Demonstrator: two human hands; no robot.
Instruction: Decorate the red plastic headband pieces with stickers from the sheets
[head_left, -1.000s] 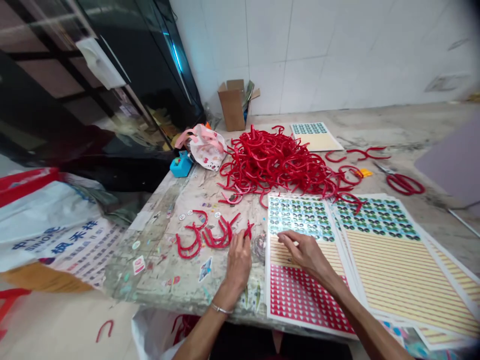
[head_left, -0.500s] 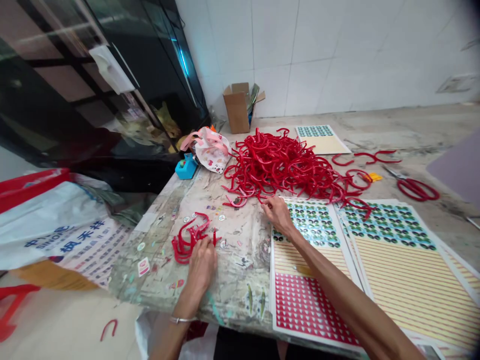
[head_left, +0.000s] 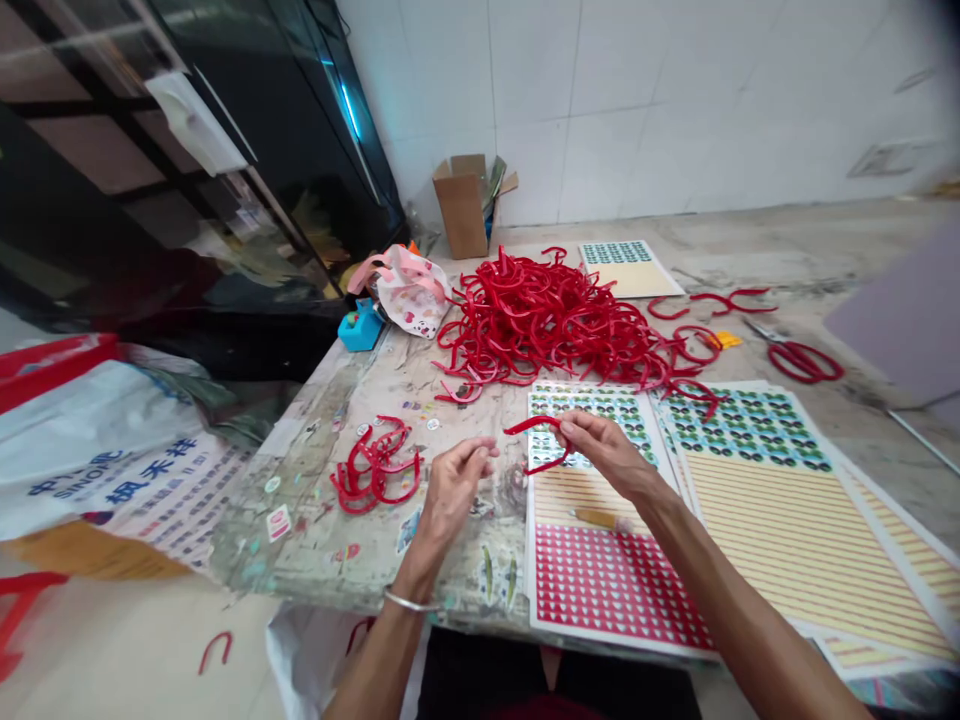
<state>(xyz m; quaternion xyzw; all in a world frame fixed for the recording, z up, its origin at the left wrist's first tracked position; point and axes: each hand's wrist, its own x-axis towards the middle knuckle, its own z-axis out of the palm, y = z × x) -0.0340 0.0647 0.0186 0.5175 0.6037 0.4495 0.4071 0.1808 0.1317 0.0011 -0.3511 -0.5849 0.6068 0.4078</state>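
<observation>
Pinched in my right hand (head_left: 596, 445) is a red U-shaped strip (head_left: 536, 426), its two ends pointing left above the printed sticker sheets. My left hand (head_left: 456, 482) is just left of it, fingers loosely apart and holding nothing I can see. A small pile of the same red strips (head_left: 375, 470) lies on the table left of that hand. Beyond both hands a large tangled heap of red curved strips (head_left: 555, 315) covers the middle of the table. Under my right forearm is a sticker sheet (head_left: 611, 580) with green, yellow and red rows.
More sticker sheets (head_left: 780, 530) lie at the right. Red-handled scissors (head_left: 802, 360) rest behind them. A blue tape dispenser (head_left: 360, 326), a patterned cloth pouch (head_left: 414, 290) and an opened cardboard box (head_left: 461, 212) stand toward the back. A fallen strip (head_left: 216, 650) is on the floor.
My right hand has come back from the heap's edge with a red strip in it. My left hand has left the small pile and moved right, toward the other hand.
</observation>
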